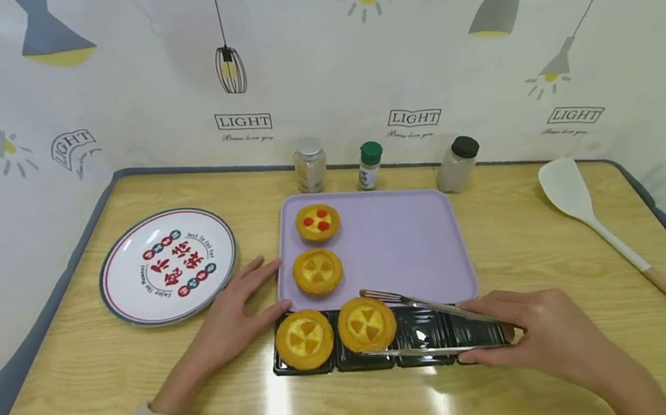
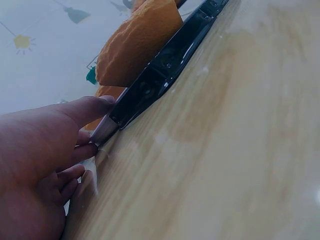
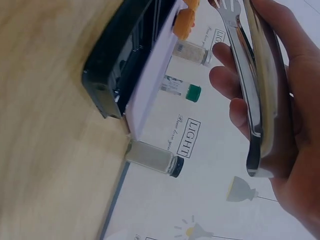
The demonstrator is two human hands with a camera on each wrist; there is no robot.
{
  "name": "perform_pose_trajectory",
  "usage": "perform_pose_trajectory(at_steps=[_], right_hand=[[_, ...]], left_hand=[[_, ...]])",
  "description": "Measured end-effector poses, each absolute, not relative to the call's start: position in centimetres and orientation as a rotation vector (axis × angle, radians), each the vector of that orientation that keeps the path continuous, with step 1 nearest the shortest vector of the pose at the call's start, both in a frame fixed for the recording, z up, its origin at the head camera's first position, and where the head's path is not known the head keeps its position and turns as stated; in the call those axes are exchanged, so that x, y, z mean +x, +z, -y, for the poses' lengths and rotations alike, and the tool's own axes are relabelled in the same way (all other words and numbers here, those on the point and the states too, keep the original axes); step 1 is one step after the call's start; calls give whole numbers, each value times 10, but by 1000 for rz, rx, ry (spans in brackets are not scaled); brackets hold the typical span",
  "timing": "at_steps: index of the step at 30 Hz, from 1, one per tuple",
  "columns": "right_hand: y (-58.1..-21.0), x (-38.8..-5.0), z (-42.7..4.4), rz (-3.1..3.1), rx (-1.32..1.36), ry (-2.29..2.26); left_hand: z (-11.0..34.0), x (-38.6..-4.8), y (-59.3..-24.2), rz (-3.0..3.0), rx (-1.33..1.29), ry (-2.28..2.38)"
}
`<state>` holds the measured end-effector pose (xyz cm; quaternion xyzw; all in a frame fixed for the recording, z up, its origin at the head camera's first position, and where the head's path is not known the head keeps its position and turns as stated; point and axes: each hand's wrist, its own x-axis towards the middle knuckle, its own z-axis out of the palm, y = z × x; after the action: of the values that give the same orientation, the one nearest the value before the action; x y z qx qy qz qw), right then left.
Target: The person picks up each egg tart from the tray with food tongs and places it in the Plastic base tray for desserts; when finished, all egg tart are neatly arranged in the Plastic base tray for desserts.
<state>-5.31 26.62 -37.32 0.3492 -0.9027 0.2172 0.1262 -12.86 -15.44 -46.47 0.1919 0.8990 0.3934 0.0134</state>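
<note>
My right hand [image 1: 553,336] holds metal tongs [image 3: 272,100], their two arms spread apart. The tong tips stand on the far and near sides of a yellow egg tart [image 1: 366,324] in the second compartment from the left of a black tray [image 1: 422,328]; whether they touch it I cannot tell. Another tart [image 1: 305,341] sits in the leftmost compartment. Behind lies a lavender tray [image 1: 398,240] bearing a tart with red dots [image 1: 318,223] and a plain yellow tart [image 1: 317,272]. My left hand [image 1: 233,323] touches the trays' left side with thumb and fingers extended.
A white plate [image 1: 148,290] with red lettering lies at the left. Along the back stand a silver-lidded jar [image 1: 310,167], a green-capped shaker [image 1: 369,168] and a black-capped jar [image 1: 457,168]. A white spatula [image 1: 569,194] with a wooden handle lies at the right.
</note>
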Motion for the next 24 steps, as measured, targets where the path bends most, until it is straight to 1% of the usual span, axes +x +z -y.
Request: perform_pose_trajectory(at_steps=[9, 24], right_hand=[[-388, -52, -267, 2577, 1072, 686], [-388, -52, -264, 2631, 1027, 627]], left_hand=[[154, -129, -466, -2798, 596, 1230], [155, -129, -466, -2797, 602, 1222]])
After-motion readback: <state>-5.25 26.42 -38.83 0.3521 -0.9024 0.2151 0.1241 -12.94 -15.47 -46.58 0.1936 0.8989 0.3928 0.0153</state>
